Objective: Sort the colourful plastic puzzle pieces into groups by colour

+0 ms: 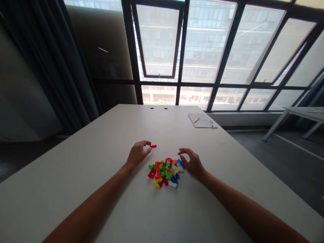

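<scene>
Between the thumb and fingers of my left hand (138, 153) is a small red plastic block (153, 146), held beyond the left side of a pile. My right hand (192, 163) is at the pile's right edge, its thumb and fingers curved apart with nothing between them. The pile of plastic building pieces (162, 173) mixes red, green, yellow, blue, white and orange parts with notched shapes. A blue piece (180, 163) and white ones lie closest to my right hand. Some pieces overlap and partly hide others.
The pile rests on a long white table (106, 148). Sheets of paper (202, 120) with pens on them lie near its far right edge. Two dark round holes are at the far end. Another white table (305, 114) stands to the right, and a dark curtain (53, 60) hangs at left.
</scene>
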`<state>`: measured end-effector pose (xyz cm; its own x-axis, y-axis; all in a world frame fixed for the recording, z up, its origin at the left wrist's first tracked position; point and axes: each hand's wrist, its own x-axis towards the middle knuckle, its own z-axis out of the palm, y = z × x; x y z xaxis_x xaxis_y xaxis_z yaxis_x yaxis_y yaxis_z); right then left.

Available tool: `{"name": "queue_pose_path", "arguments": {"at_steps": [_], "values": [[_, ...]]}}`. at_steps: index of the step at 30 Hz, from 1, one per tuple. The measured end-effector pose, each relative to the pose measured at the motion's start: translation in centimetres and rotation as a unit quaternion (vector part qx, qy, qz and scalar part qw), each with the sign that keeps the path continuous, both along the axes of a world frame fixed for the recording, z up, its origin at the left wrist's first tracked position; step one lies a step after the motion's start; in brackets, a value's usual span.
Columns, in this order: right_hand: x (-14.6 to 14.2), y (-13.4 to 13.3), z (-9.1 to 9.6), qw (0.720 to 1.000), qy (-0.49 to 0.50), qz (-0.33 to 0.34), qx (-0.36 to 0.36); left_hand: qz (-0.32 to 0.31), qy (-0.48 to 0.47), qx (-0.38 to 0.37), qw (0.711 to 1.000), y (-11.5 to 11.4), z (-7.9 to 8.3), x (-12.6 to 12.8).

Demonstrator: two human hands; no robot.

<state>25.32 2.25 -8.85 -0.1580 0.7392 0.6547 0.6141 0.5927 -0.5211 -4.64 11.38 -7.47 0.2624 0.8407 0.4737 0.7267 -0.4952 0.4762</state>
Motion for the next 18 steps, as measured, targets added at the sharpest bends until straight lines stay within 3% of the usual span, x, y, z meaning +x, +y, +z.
{"name": "queue_pose_path", "arguments": {"at_steps": [3, 9, 14, 18], "values": [[0.1, 0.4, -0.2, 0.997, 0.031, -0.034, -0.054, 0.052, 0.006, -0.094, 0.994, 2.7, -0.8, -1.1], [0.1, 0.4, -0.4, 0.995, 0.014, -0.031, -0.094, 0.099, 0.06, -0.094, 0.989, 6.1, -1.0, 0.2], [0.1, 0.4, -0.3, 0.994, -0.012, -0.023, -0.102, 0.162, 0.085, -0.074, 0.98, 6.9, -1.6, 0.5], [0.1, 0.4, -0.2, 0.995, -0.02, -0.016, -0.1, 0.138, 0.063, -0.057, 0.987, 6.2, -2.1, 0.3]]}}
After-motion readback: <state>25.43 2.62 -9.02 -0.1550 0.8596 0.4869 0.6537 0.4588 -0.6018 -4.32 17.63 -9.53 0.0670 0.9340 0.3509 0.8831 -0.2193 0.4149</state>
